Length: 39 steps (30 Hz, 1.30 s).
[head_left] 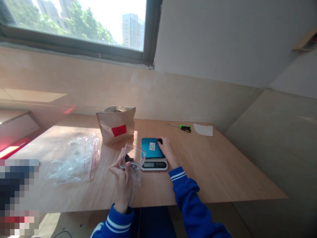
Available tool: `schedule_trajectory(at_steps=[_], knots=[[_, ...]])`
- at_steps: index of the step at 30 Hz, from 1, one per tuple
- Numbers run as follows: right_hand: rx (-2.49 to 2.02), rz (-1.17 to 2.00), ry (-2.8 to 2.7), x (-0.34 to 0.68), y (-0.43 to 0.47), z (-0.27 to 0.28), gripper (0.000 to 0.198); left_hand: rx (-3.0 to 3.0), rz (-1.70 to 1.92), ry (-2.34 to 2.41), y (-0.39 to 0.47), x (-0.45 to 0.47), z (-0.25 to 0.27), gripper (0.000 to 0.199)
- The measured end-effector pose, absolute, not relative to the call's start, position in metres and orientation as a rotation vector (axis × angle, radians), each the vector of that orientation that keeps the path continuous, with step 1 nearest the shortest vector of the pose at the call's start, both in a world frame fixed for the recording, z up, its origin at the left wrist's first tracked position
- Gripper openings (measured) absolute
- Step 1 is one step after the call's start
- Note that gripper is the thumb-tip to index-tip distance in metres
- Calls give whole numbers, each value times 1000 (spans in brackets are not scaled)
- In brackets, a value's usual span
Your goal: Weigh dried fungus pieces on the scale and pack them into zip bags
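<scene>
My left hand grips a small clear zip bag with a red seal line, its mouth spread apart. Inside the bag lies a dark, crumpled piece. My right hand is over the far right corner of a kitchen scale with a blue platform, its fingers closed around another dark piece. Whether that piece touches the platform, I cannot tell. A white label is on the platform, and the lit display faces me, its digits too small to read surely.
Behind the bag stands an open brown paper pouch with a red label. Clear zip bags are heaped at left. A green-and-black screwdriver and a white paper scrap lie at the back of the wooden table.
</scene>
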State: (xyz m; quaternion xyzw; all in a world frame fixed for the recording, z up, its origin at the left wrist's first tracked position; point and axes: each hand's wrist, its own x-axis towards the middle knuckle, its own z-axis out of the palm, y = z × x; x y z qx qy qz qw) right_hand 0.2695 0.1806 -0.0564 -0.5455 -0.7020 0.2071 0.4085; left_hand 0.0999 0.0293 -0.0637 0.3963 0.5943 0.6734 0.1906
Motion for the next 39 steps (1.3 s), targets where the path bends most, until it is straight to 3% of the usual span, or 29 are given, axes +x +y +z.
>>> schedule_trajectory(at_steps=[4, 10, 13, 19, 25, 29, 33, 39], knots=[[-1273, 594, -1707, 255, 162, -26, 25, 1072, 1953, 1651, 31, 104, -64, 39], [-928, 929, -1808, 235, 100, 23, 47, 1095, 1954, 1599, 30, 109, -62, 39], [-1013, 1054, -1745, 239, 70, 15, 53, 1073, 1971, 1635, 27, 109, -59, 39], [-978, 1397, -1482, 225, 28, -31, 86, 986, 2007, 1552, 22, 115, -53, 47], [-826, 1343, -1270, 200, 26, -27, 60, 993, 2021, 1118, 17, 128, -54, 60], [-867, 1155, -1214, 204, 33, -17, 46, 1020, 2033, 1187, 12, 118, -47, 41], [-859, 1109, -1161, 211, 30, -16, 42, 992, 2036, 1554, 14, 93, -44, 48], [-926, 1063, -1136, 213, 24, -35, 42, 1142, 1789, 1441, 17, 79, -47, 38]])
